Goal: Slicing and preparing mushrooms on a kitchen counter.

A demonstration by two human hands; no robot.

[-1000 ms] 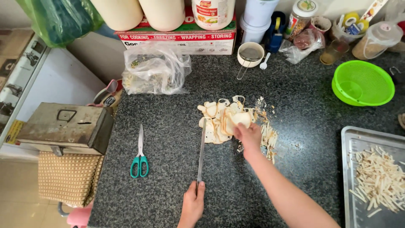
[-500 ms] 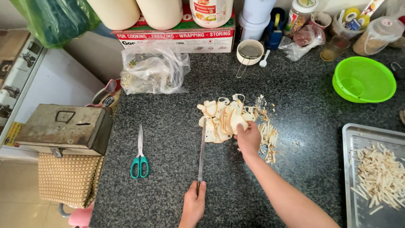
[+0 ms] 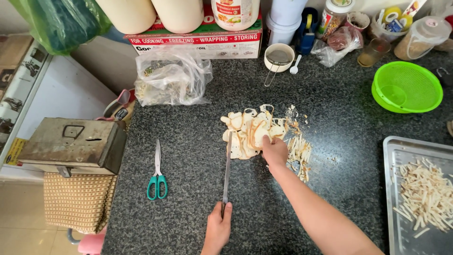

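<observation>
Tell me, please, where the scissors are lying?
The teal-handled scissors lie on the dark counter, left of the knife, beside the metal box.

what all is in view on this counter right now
slices: one pile, pale, counter middle, under right hand
strips: small heap, pale, right of slices
knife: one, long, steel, left edge of slices
scissors: one, teal handles, left of knife
bag: one, clear, back left
strainer: one, white, back middle
colander: one, green, back right
tray: one, metal, right edge, holds cut strips
tin box: one, grey, off the counter's left
left hand: grip on knife handle
right hand: pressing on slices
</observation>
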